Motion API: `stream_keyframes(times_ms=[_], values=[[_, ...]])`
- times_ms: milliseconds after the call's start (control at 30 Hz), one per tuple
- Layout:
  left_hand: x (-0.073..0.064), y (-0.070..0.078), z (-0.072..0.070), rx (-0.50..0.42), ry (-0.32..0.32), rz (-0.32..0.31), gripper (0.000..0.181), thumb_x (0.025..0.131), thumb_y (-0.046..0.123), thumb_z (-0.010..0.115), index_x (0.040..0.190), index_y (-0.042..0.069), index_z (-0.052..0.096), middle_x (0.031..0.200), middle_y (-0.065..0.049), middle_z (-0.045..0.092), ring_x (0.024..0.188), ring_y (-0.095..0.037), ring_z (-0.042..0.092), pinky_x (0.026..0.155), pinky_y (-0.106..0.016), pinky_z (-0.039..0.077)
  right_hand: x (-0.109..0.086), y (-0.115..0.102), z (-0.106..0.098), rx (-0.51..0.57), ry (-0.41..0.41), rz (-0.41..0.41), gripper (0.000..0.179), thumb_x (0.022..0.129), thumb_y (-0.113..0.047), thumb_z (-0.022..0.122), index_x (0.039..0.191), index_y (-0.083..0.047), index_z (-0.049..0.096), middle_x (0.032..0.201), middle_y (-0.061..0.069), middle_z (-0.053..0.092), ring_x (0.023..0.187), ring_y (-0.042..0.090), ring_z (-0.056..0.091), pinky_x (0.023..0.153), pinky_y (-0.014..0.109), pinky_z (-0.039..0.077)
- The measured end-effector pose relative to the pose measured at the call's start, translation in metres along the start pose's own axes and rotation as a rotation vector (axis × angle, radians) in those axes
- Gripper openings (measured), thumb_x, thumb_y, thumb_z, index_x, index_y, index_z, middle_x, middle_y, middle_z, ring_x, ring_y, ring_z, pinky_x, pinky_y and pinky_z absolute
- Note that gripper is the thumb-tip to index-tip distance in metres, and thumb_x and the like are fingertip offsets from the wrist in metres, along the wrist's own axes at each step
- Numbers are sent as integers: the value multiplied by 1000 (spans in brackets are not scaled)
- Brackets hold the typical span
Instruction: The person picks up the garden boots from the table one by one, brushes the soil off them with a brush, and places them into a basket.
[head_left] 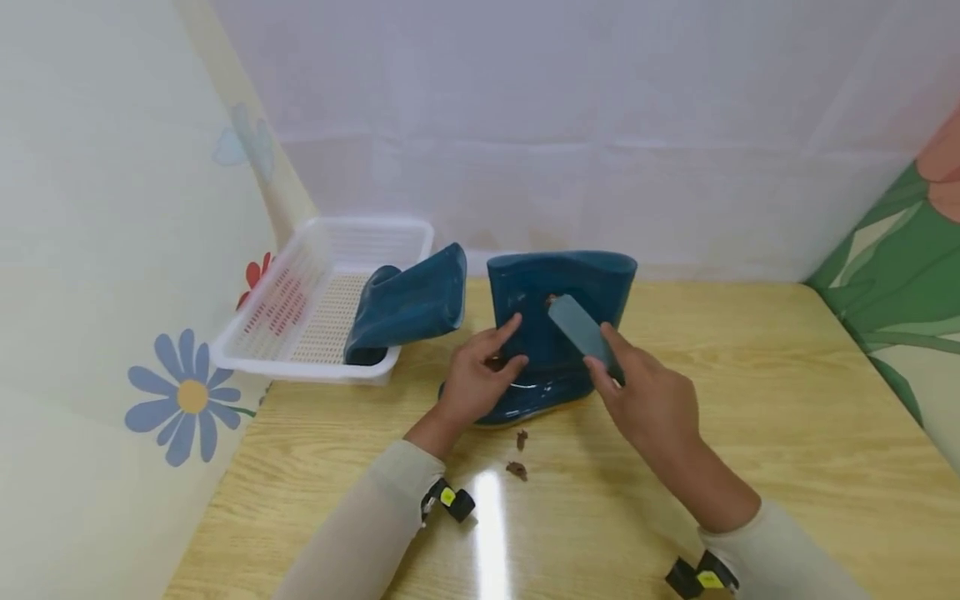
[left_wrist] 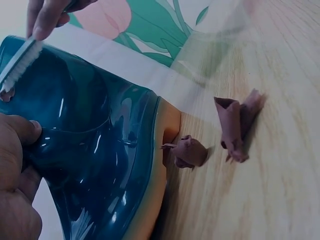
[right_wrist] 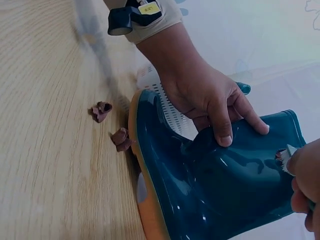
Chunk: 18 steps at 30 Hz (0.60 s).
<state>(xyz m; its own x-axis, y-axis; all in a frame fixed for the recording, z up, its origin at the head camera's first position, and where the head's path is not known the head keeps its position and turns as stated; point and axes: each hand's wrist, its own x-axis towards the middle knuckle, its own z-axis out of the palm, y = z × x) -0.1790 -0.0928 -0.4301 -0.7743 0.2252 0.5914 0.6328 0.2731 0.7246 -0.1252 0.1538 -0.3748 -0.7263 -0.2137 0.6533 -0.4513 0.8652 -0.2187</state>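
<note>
A glossy dark teal rain boot (head_left: 525,292) with an orange sole stands upright on the table. My left hand (head_left: 476,375) grips its shaft at the ankle side, thumb and index finger on the near face. In my right hand (head_left: 656,400) is a brush (head_left: 579,325) with a grey-blue back, pinched between thumb and fingers. Its white bristles (left_wrist: 25,64) touch the shaft beside a small brown clump (left_wrist: 7,94), also seen in the right wrist view. Two curled brown scraps (head_left: 522,440) lie on the wood near the sole.
Left of the boot sits a white perforated plastic basket (head_left: 300,367). A second teal boot (head_left: 412,304) leans in it, its shaft sticking out over the right rim. Behind the wooden table (head_left: 750,400) hangs a pale cloth (head_left: 525,125); flower-printed walls stand at both sides.
</note>
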Motion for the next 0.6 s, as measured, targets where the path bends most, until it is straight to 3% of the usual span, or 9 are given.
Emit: stream_keyframes(times_ms=[300,400,600], values=[[1,0,1,6,3,-43,60,92,3,76,147,14,56,126,-10,68,91,-18,63,72,-30,56,-8,5,-7,22,-29,62,55,89,-28,80,136,-4,65,96,24,74,54,23,59,40,36,40],[1,0,2,0,-5,-34,60,92,3,76,147,14,56,124,-10,68,90,-17,63,72,-30,57,-7,2,-5,31,-1,22,54,93,-33,77,136,-3,65,89,23,73,52,23,57,40,34,38],[-1,3,0,2,-12,-47,61,92,3,76,148,14,55,125,-11,68,92,-17,64,74,-30,57,-3,-4,2,-1,25,-73,54,91,-30,79,134,-2,65,80,21,71,43,18,47,37,31,31]])
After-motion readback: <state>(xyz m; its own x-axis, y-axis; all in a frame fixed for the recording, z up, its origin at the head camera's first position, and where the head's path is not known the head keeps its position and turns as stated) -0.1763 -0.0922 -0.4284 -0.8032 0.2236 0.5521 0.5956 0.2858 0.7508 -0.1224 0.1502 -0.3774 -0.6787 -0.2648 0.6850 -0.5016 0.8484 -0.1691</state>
